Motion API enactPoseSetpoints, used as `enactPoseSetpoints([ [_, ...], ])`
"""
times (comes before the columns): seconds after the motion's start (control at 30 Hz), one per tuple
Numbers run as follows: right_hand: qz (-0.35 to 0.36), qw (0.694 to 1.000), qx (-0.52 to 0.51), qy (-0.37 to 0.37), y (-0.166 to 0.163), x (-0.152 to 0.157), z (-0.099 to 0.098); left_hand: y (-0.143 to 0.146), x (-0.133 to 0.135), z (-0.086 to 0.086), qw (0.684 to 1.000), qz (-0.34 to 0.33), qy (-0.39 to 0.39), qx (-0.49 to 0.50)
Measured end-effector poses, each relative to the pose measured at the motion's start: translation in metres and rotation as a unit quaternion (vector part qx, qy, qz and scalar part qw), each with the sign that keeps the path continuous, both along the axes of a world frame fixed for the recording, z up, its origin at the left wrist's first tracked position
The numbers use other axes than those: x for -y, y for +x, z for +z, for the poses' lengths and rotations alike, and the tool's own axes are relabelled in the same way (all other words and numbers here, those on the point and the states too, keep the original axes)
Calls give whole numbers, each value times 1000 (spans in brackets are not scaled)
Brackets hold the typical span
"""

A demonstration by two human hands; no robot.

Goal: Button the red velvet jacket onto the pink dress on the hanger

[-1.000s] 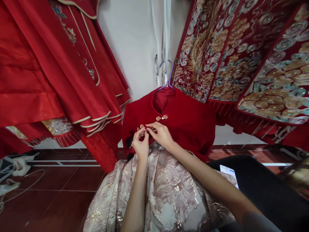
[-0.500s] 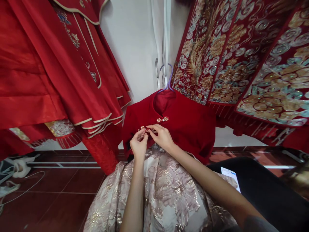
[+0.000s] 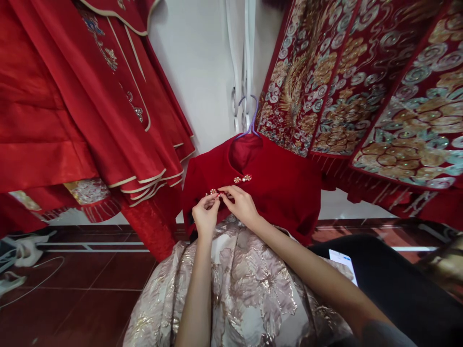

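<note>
A red jacket hangs by its purple hanger in front of me. Near its collar sits a jewelled frog button in gold and white. Lower on the left, a second jewelled frog button lies at my fingertips. My left hand pinches at it, thumb and forefinger together. From the right, my right hand meets it with fingers bent in a pinch at the same spot. The fingers hide most of the piece between them. A skirt of cream and gold floral brocade spreads beneath my forearms.
Red garments with cream piping hang at the left. Heavily embroidered red garments hang at the right. A phone lies on a black seat. White shoes and a thin cable are at the lower left.
The view has shifted very slightly. Both hands stay at the lower button, with the fingertips moved a little closer together.
</note>
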State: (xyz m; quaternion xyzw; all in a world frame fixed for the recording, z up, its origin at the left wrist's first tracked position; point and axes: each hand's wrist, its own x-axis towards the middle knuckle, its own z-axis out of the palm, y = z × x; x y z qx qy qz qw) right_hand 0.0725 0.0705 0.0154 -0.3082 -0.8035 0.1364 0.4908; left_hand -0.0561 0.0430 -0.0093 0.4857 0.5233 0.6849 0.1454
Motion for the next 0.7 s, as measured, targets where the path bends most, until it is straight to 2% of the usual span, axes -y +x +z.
enactPoseSetpoints([
  [0.1,-1,1000,-9,-12,-2,-2,2,-4,-1,-2,999,-22,20,-20],
  [0.2,18,998,-19,-61,6,-3,6,-13,1,-7,997,-38,15,-64],
  [0.33,61,988,-13,-144,48,13,7,-32,18,-16,994,-38,-67,-73],
  [0.4,63,981,-13,-182,76,26,5,-39,34,-19,988,-67,-116,-78],
  [0.47,43,979,-8,-200,100,37,2,-40,50,-21,975,-110,-147,-127],
  [0.57,30,978,23,-203,114,43,1,-34,67,-24,959,-64,-168,-219],
  [0.63,22,978,28,-204,110,43,1,-28,70,-22,946,-34,-204,-251],
  [0.7,-4,981,47,-189,99,43,-3,-24,68,-13,926,-41,-256,-275],
])
